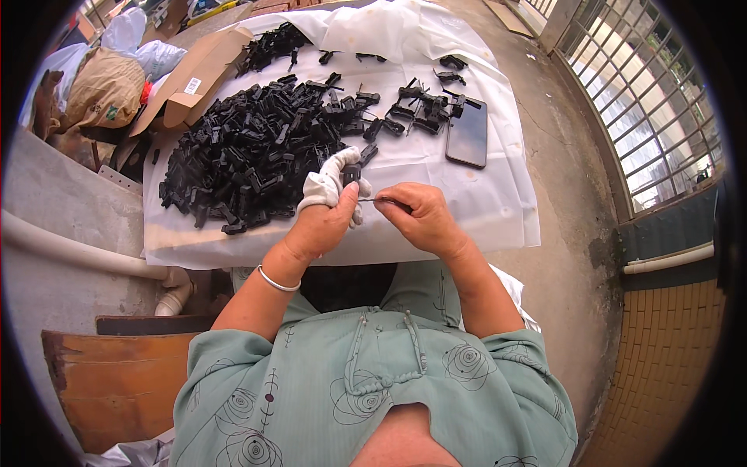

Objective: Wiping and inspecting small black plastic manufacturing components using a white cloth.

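Head view: gripping a black part (352, 173) in gloved left hand (334, 191), right of the pile (257, 140), prob to steady it; pinching a thin tool (398, 205) in right hand (422, 214), further right.

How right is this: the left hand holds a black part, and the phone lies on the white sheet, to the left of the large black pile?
One thing is wrong: in the head view, the phone lies on the white sheet to the right of the large black pile. The left hand does hold a black part.
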{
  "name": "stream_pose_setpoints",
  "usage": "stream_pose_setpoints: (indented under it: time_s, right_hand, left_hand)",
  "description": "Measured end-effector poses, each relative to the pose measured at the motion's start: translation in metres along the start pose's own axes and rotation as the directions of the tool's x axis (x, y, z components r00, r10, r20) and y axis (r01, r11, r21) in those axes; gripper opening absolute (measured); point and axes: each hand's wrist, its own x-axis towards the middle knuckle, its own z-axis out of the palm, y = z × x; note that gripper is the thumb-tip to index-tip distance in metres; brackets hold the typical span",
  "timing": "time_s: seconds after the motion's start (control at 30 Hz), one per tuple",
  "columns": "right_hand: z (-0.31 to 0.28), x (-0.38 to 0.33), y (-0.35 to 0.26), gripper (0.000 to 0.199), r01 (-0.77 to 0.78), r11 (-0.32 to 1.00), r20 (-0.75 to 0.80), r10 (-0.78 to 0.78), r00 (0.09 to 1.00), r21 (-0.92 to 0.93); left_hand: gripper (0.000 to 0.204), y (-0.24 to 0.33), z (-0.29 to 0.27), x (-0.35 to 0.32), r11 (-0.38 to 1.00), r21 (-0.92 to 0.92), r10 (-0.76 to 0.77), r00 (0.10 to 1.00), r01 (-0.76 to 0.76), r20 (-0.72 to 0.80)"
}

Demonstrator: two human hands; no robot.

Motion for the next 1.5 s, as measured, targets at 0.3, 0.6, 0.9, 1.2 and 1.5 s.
stream_pose_setpoints:
  time_s: [0.3,0.6,0.9,1.2,1.5]
  right_hand:
    - [0.004,0.005,-0.002,0.016,-0.185,0.950,0.029,0.184,0.983,0.251]
    - [0.010,0.011,-0.002,0.024,-0.081,0.993,0.101,0.072,0.992,0.086]
    - [0.020,0.042,0.010,0.022,-0.063,0.988,0.061,0.055,0.997,0.142]
    - [0.000,0.131,0.072,0.017,-0.097,0.637,-0.006,0.143,0.990,-0.764]
    - [-0.006,0.045,0.028,0.009,-0.096,0.993,-0.102,0.089,0.991,-0.065]
  left_hand:
    - [0.031,0.015,0.001,-0.005,0.983,0.176,-0.098,0.966,0.057,0.237]
    - [0.025,-0.001,0.004,0.005,0.785,0.534,0.263,0.950,-0.313,0.170]
    - [0.030,0.020,-0.017,0.018,0.636,0.649,0.386,0.901,-0.417,0.200]
    - [0.030,0.024,-0.054,0.033,0.512,0.825,0.497,0.866,-0.239,-0.058]
    - [0.017,0.002,-0.036,0.029,0.994,-0.024,-0.107,0.991,0.105,-0.084]
